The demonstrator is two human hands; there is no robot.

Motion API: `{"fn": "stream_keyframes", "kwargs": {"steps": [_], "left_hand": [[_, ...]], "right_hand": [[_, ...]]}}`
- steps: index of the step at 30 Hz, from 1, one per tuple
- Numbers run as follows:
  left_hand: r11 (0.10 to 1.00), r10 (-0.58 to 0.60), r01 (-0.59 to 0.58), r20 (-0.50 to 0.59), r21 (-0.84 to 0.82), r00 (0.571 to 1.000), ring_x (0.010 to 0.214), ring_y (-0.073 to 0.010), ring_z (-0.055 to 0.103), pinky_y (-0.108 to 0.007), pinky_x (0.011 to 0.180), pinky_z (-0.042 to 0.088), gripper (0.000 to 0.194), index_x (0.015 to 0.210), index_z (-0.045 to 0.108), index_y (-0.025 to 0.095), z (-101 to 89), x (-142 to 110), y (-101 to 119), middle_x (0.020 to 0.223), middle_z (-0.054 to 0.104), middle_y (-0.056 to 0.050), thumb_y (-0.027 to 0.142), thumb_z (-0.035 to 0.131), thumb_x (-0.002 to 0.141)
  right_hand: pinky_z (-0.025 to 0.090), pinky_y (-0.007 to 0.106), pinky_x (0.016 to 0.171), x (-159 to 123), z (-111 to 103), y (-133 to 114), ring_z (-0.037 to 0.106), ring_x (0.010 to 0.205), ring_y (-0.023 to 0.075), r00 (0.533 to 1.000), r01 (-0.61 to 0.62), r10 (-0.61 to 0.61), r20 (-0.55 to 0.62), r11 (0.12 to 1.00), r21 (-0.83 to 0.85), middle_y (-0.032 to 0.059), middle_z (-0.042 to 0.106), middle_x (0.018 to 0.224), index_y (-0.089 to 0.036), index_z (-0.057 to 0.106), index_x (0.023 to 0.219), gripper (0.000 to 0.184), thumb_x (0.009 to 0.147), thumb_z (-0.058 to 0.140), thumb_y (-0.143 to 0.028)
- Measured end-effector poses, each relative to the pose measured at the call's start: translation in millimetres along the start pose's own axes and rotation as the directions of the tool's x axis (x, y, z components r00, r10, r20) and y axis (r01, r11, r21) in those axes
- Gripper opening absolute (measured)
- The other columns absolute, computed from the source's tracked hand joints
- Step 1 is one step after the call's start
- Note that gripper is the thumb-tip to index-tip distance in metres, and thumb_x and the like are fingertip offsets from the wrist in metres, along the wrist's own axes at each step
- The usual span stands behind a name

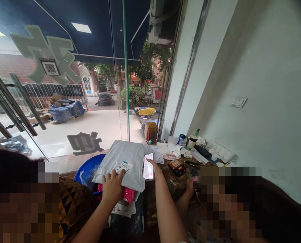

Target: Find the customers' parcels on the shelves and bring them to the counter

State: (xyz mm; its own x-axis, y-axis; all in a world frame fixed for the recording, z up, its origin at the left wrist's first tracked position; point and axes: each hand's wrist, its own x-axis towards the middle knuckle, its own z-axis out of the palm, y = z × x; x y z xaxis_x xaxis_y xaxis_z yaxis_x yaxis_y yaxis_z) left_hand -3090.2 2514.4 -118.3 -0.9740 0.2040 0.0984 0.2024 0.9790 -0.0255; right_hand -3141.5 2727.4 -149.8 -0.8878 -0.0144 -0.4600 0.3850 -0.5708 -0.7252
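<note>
My left hand (111,185) rests on a grey plastic parcel bag (126,158), fingers spread beside its white shipping label (123,167). My right hand (155,168) holds a smartphone (148,166) upright next to the parcel, its lit screen facing me. The grey bag lies on top of a stack of other parcels, one of them pink (127,194). Other people sit close on both sides of me.
A cluttered desk (181,158) holds a handheld scanner (177,167), papers, a tape roll and a bottle. A blue bin (88,167) stands by the glass wall (89,101). Another person's hand (191,184) rests on the desk at the right.
</note>
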Motion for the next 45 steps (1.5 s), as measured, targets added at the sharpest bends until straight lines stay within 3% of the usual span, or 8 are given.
{"fn": "stream_keyframes", "kwargs": {"steps": [6,14,19,23,29,40,45], "left_hand": [[0.991,-0.136,0.137,0.049,-0.013,0.99,0.104,-0.0368,0.053,-0.058,0.094,0.029,0.056,0.14,0.039,0.03,-6.5,33,14,0.116,0.051,-0.018,0.017,0.033,0.085],[0.968,-0.217,0.24,0.23,-0.076,0.949,0.116,-0.036,0.049,-0.048,0.082,0.045,0.056,0.143,0.031,0.032,-6.8,64,-2,0.128,0.046,-0.018,0.014,0.021,0.091],[0.993,-0.09,0.107,0.286,-0.043,0.954,0.13,-0.0307,0.036,-0.059,0.107,0.024,0.044,0.135,0.042,0.02,-15.9,71,-17,0.142,0.038,-0.013,0.015,0.034,0.093],[0.998,-0.025,0.046,0.35,-0.051,0.937,0.125,-0.0292,0.042,-0.059,0.106,0.029,0.048,0.139,0.035,0.02,-19.1,71,-19,0.14,0.041,-0.012,0.013,0.038,0.092],[0.999,-0.003,0.019,0.334,-0.046,0.942,0.134,-0.0318,0.031,-0.06,0.106,0.025,0.058,0.145,0.023,0.023,-13.2,68,-19,0.148,0.03,-0.013,0.008,0.031,0.09],[0.999,0.043,-0.034,0.306,-0.033,0.951,0.136,-0.0326,0.028,-0.057,0.107,0.025,0.06,0.145,0.026,0.024,-11.8,66,-18,0.149,0.031,-0.013,0.005,0.024,0.088],[0.994,0.11,-0.111,0.354,-0.018,0.929,0.14,-0.0341,0.018,-0.06,0.108,0.021,0.075,0.148,0.014,0.029,-14.8,57,-21,0.154,0.019,-0.011,-0.002,0.027,0.081]], "right_hand": [[0.054,0.03,0.061,26,15,-15,0.06,0.07,0.0134,0.999,-0.018,0.012,-0.052,0.993,-0.113,0.003,0.063,0.089,-0.014,0.059,0.098,0.025,0.09,0.055,-0.037],[0.052,0.026,0.056,27,9,9,0.058,0.065,0.0114,0.996,0.024,-0.043,-0.078,0.975,-0.22,0.0013,0.062,0.085,-0.014,0.059,0.098,0.02,0.089,0.057,-0.032],[0.049,0.023,0.05,29,6,17,0.056,0.059,0.0098,0.989,0.06,-0.091,-0.116,0.967,-0.247,-0.0005,0.06,0.08,-0.014,0.058,0.1,0.019,0.089,0.057,-0.03],[0.047,0.022,0.048,28,6,17,0.054,0.055,0.0086,0.983,0.099,-0.135,-0.122,0.961,-0.26,-0.0018,0.059,0.076,-0.014,0.058,0.097,0.017,0.089,0.057,-0.029],[0.046,0.021,0.046,26,6,16,0.052,0.051,0.0077,0.979,0.132,-0.169,-0.112,0.95,-0.283,-0.0033,0.058,0.071,-0.014,0.058,0.094,0.018,0.09,0.057,-0.031],[0.051,0.025,0.053,15,4,12,0.057,0.06,0.0102,0.974,0.109,-0.169,-0.15,0.933,-0.344,-0.0001,0.062,0.081,-0.014,0.058,0.101,0.02,0.089,0.058,-0.03],[0.053,0.027,0.056,10,-12,16,0.06,0.066,0.012,0.967,0.044,-0.132,-0.217,0.929,-0.367,0.0022,0.063,0.088,-0.014,0.058,0.103,0.024,0.089,0.057,-0.034]]}}
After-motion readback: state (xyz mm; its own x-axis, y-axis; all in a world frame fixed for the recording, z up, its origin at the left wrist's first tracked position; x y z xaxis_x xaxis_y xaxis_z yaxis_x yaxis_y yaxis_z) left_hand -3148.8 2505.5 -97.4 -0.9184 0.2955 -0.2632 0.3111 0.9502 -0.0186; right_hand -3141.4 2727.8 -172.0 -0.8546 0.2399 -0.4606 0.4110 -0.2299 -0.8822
